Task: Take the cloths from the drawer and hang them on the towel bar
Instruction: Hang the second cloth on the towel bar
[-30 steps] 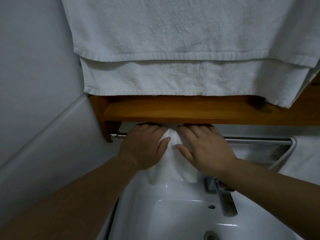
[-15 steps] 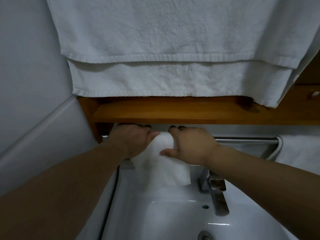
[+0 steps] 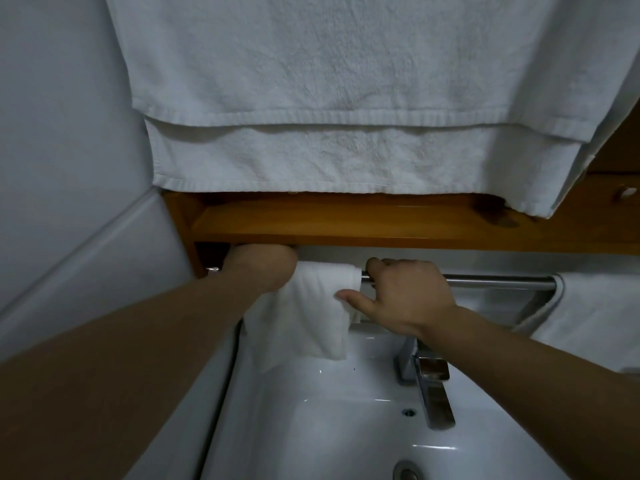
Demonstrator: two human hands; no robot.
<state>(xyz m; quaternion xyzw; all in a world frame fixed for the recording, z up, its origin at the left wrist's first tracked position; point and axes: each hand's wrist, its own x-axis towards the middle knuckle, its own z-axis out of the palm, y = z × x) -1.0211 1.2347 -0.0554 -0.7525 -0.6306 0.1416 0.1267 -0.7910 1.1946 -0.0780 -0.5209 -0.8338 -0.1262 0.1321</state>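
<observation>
A small white cloth (image 3: 308,306) hangs folded over the left end of the metal towel bar (image 3: 498,280) under a wooden shelf. My left hand (image 3: 263,268) reaches behind the cloth's left edge, its fingers hidden under the shelf, so its grip cannot be told. My right hand (image 3: 398,292) is at the cloth's right edge, fingers curled over the bar and thumb pressed against the cloth's front. Another white cloth (image 3: 595,313) hangs at the bar's right end.
A wooden shelf (image 3: 363,223) runs just above the bar. Large white towels (image 3: 311,98) hang down above it. Below are a white sink basin (image 3: 329,427) and a chrome faucet (image 3: 433,386). A white wall (image 3: 62,133) closes in the left side.
My hands have moved apart along the bar. The left went further behind the cloth under the shelf, the right slid to the cloth's right edge. The cloth now hangs wider and flatter.
</observation>
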